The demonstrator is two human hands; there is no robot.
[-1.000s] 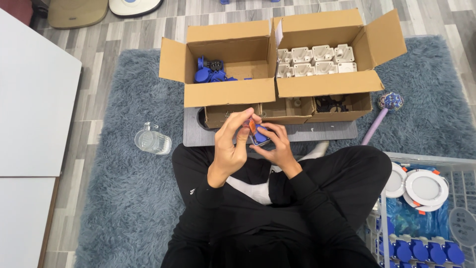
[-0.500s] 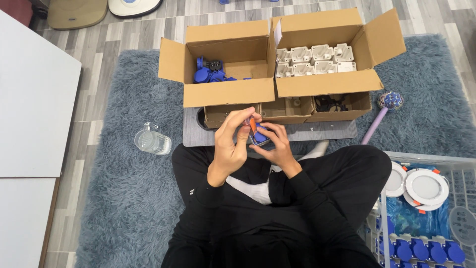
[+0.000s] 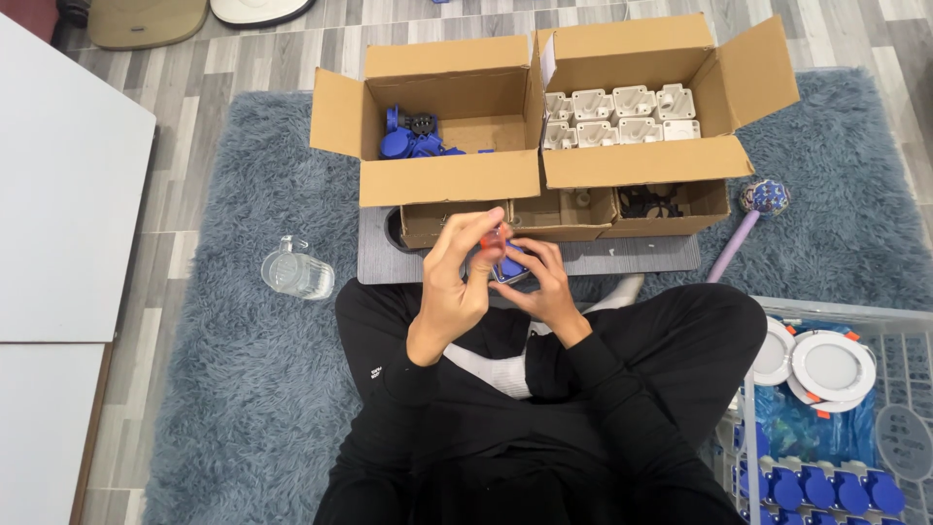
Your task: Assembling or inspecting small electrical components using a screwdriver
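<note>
Two large open cardboard boxes (image 3: pixel 447 180) (image 3: pixel 637 160) — one glass jar (image 3: pixel 294 273) — two hands (image 3: pixel 457 282) (image 3: pixel 539 287).

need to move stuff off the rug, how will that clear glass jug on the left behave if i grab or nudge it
The glass jug looks rigid and smooth, so probably slippery; its handle seems the surer grip. It appears to lie tilted on the shaggy rug, so a nudge may roll or rock it rather than slide it. It looks empty, so likely fairly light, but glass could crack on the wood floor.

A small blue part (image 3: pixel 509 267) with an orange bit at its top, held upright between both hands.
</note>
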